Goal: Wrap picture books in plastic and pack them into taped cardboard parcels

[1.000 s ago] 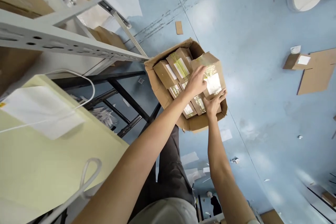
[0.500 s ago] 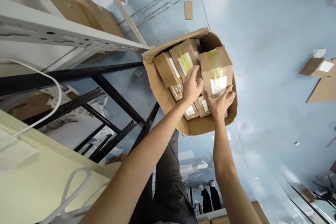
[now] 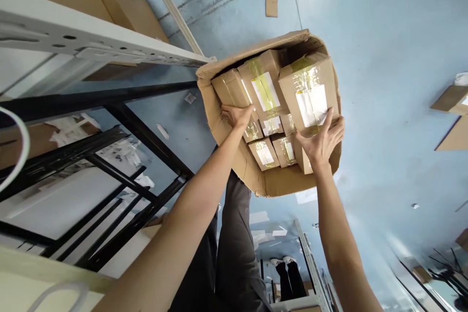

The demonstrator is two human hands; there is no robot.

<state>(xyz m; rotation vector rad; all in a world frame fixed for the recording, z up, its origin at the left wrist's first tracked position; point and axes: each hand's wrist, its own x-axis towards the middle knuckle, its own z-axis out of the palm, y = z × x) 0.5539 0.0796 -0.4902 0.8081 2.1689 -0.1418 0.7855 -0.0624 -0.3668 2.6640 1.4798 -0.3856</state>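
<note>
Shifted leftward since the earlier frame, left hand [image 3: 239, 116] lies flat, fingers together, on a small taped brown cardboard box [image 3: 232, 90] inside the large open corrugated carton [image 3: 285, 186] at upper centre, while right hand [image 3: 321, 139], fingers spread, presses the larger white-labelled brown parcel [image 3: 309, 90] at its right side.

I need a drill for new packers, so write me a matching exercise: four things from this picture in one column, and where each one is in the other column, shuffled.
1. left hand
2. right hand
3. cardboard scrap
4. large carton

A. lying alone on the blue floor
B. fingers spread against the raised box
C. holding rows of small taped boxes
D. resting on a small brown box by the carton's wall

Pairs: 1-D, 2-B, 3-A, 4-C.
</note>
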